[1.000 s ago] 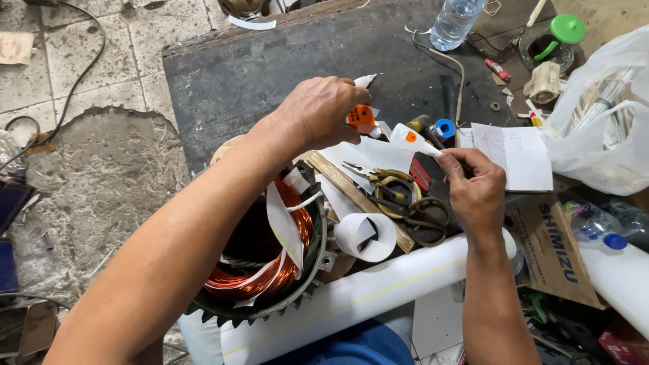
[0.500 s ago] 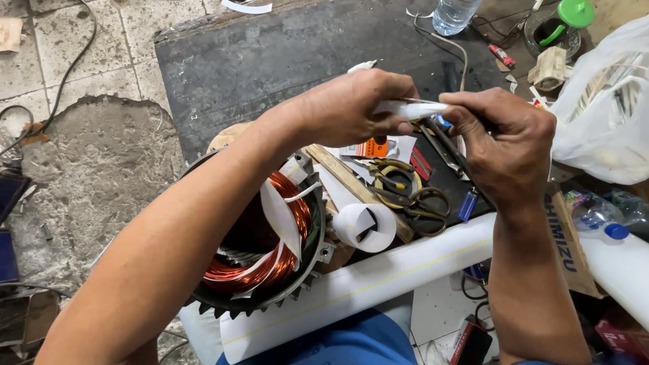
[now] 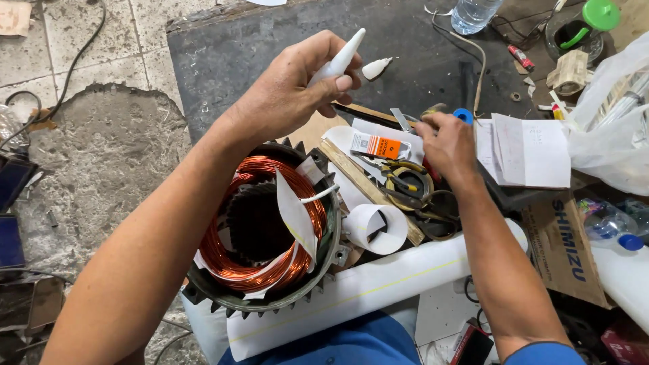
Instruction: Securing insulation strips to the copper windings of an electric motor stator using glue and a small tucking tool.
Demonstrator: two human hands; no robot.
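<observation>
My left hand (image 3: 291, 94) is raised over the dark board (image 3: 236, 61) and grips a white tapered sleeve (image 3: 340, 59) that points up and to the right. A second short white piece (image 3: 376, 67) shows just beyond its fingers. My right hand (image 3: 447, 145) is lower, palm down, with its fingertips among small items by a blue round cap (image 3: 464, 115) and a thin metal strip (image 3: 400, 120). What its fingers hold is hidden. Below my left forearm lies a motor stator (image 3: 263, 236) with copper windings and white paper slips in its slots.
Scissors and pliers (image 3: 412, 192) lie on a wooden strip beside a small orange-and-white box (image 3: 380, 145). A roll of white paper (image 3: 375, 228), a long white sheet (image 3: 378, 287), notes (image 3: 531, 152), a plastic bag (image 3: 612, 115), bottles and a cardboard box (image 3: 564, 247) crowd the right side.
My right hand has let go of the white sleeve and dropped to the clutter by the blue cap. My left hand keeps the sleeve and has lifted it slightly.
</observation>
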